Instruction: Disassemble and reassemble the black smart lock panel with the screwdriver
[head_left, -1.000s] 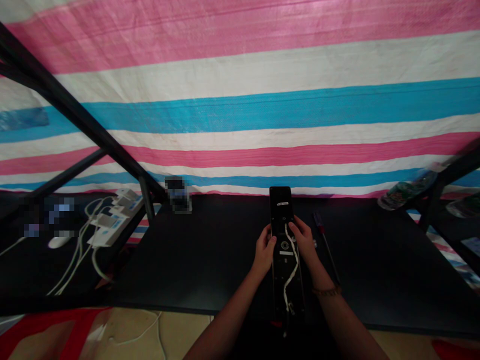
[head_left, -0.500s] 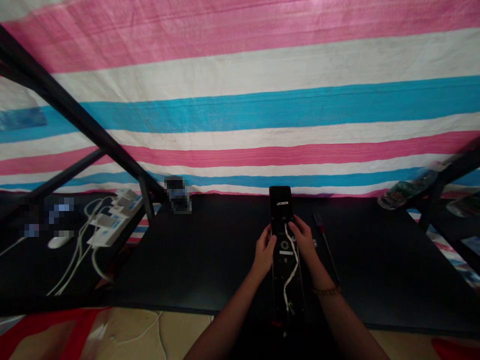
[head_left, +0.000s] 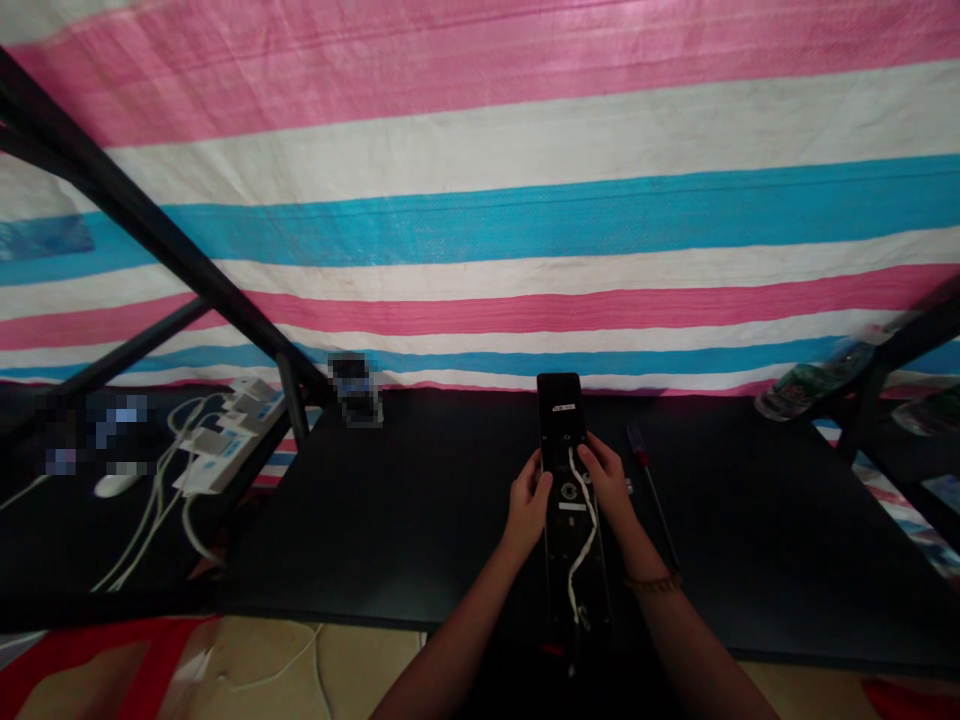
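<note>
A long black flat panel [head_left: 561, 420], with small labels and screw holes on its face, is held between my two hands over the near part of the table. My left hand [head_left: 529, 502] grips its left edge, thumb on the face. On the opposite edge my right hand [head_left: 606, 480] closes round it, thumb near the top end of a whitish cable [head_left: 582, 555] that runs down the panel. Just right of my right hand lies a screwdriver [head_left: 642, 457] with a dark and red handle. A small pale item [head_left: 628, 487], too small to name, sits beside my right hand.
Black table [head_left: 390, 520] extends to both sides. At left are a white power strip [head_left: 217, 460] with plugs and cables, and a white mouse [head_left: 116, 484]. A plastic bottle [head_left: 795, 390] lies at the back right. Striped sheeting [head_left: 480, 230] hangs behind, with a black metal frame [head_left: 150, 230].
Almost nothing differs. The panel's upper end has shifted very slightly left, and both hands keep the same hold.
</note>
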